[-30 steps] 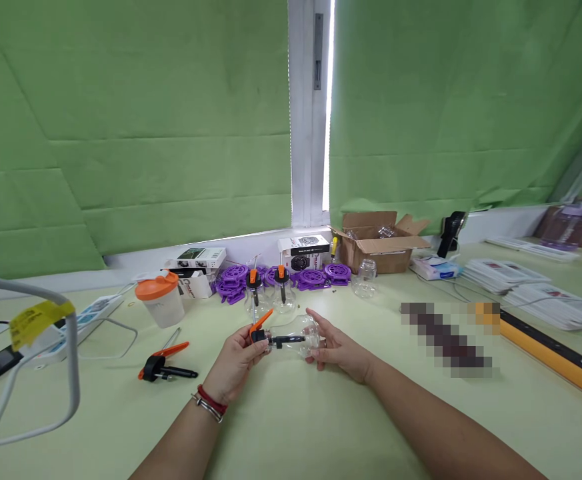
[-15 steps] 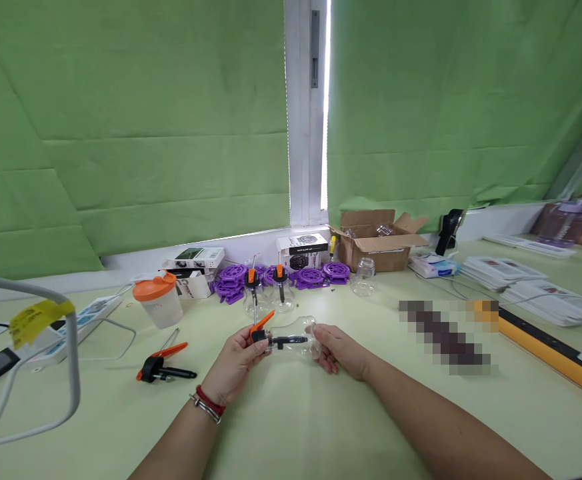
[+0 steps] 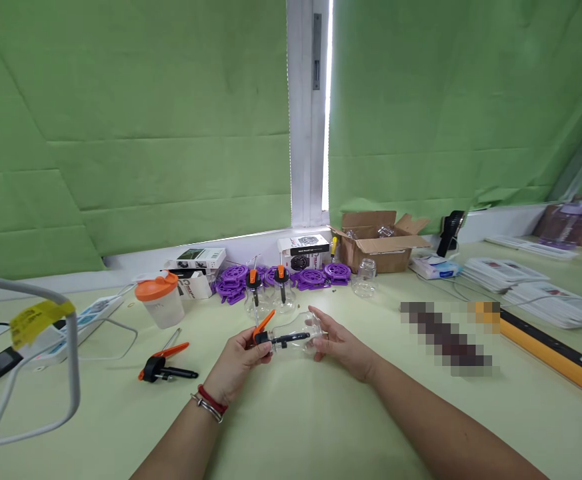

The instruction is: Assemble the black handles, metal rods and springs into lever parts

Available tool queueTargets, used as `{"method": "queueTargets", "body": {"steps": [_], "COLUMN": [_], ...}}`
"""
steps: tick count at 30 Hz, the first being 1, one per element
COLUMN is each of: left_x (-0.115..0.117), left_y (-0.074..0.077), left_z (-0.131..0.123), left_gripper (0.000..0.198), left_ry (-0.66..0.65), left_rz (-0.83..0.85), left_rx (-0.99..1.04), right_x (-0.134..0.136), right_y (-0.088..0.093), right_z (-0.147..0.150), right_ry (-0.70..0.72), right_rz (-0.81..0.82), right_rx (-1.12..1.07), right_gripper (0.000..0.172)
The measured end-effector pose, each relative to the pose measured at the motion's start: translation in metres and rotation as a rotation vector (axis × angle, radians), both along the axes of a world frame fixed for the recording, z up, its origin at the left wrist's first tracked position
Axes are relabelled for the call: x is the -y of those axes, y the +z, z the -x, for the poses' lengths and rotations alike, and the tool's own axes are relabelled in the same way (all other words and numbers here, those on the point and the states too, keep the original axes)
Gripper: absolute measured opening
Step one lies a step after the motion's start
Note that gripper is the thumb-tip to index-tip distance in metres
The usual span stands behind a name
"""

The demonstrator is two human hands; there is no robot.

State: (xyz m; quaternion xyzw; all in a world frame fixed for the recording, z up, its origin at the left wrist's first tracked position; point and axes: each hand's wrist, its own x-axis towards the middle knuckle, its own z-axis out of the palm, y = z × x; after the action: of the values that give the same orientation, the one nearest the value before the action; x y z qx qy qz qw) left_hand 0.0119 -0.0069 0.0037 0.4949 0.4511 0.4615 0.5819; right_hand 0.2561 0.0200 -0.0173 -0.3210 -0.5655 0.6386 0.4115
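Note:
A small clear bottle [image 3: 298, 337] lies sideways between my hands above the pale green table [image 3: 301, 427]. Its neck carries a black pump cap with an orange lever [image 3: 262, 328]. My left hand [image 3: 238, 363] pinches the cap end. My right hand [image 3: 339, 345] cups the bottle's base, fingers curled around it. The pump's black tube shows through the clear wall.
A loose black and orange pump [image 3: 163, 367] lies left of my hands. Behind stand two capped bottles [image 3: 268, 290], purple discs [image 3: 315, 275], an orange-lidded cup [image 3: 159, 299], an empty bottle [image 3: 365, 277] and a cardboard box [image 3: 378, 240]. A white wire frame [image 3: 35, 360] stands at left, paper stacks [image 3: 521, 283] at right.
My right hand has shifted its grip round the bottle's base, closing and then loosening. The bottle stays between both hands in about the same place.

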Motion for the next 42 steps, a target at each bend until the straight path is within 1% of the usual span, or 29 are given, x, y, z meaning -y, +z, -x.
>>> {"method": "queueTargets", "body": {"steps": [3,7,11,14,17,20,25,28,30,31,33,35,40,42], "left_x": [0.0,0.0,0.0,0.0,0.0,0.001,0.004,0.003,0.002,0.002,0.001,0.0,0.0,0.0], "left_y": [0.0,0.001,0.0,-0.001,-0.001,0.0,0.003,0.003,0.003,0.002,0.002,0.001,-0.001,0.0], "left_z": [0.001,0.002,0.003,0.003,0.003,0.002,0.001,0.001,0.002,0.002,0.003,0.004,0.005,0.005], "left_gripper": [0.035,0.033,0.031,0.03,0.033,0.034,0.031,0.031,0.032,0.032,0.032,0.031,0.03,0.028], "left_ry": [-0.013,-0.038,-0.035,-0.044,-0.07,-0.087,-0.101,-0.074,-0.051,-0.045,-0.041,-0.044,-0.064,-0.066], "left_rz": [-0.014,-0.014,-0.035,-0.043,-0.049,-0.056,-0.079,-0.093,-0.096,-0.096,-0.099,-0.109,-0.122,-0.123], "left_rx": [-0.001,-0.015,-0.013,-0.031,-0.041,-0.047,-0.05,-0.059,-0.069,-0.072,-0.069,-0.063,-0.06,-0.074], "right_x": [0.0,-0.003,-0.005,-0.005,-0.005,-0.005,-0.008,-0.006,-0.002,-0.001,0.002,0.004,0.001,0.0], "right_y": [0.001,0.001,-0.001,-0.001,-0.001,-0.002,-0.007,-0.006,-0.002,0.0,0.004,0.006,0.004,0.002], "right_z": [-0.002,-0.004,-0.003,0.0,0.003,0.004,0.003,0.003,0.003,0.002,0.0,-0.002,-0.003,-0.001], "right_ry": [0.023,0.032,0.006,0.0,-0.015,-0.051,-0.069,-0.043,0.003,0.021,0.04,0.039,0.017,0.008], "right_rz": [-0.035,-0.022,0.01,-0.007,0.024,0.064,0.075,0.08,0.071,0.058,0.026,-0.001,0.008,0.004], "right_rx": [0.01,0.059,0.138,0.182,0.226,0.256,0.274,0.244,0.165,0.122,0.064,0.052,0.112,0.143], "right_gripper": [0.076,0.072,0.069,0.059,0.052,0.053,0.057,0.059,0.059,0.061,0.072,0.081,0.076,0.071]}}
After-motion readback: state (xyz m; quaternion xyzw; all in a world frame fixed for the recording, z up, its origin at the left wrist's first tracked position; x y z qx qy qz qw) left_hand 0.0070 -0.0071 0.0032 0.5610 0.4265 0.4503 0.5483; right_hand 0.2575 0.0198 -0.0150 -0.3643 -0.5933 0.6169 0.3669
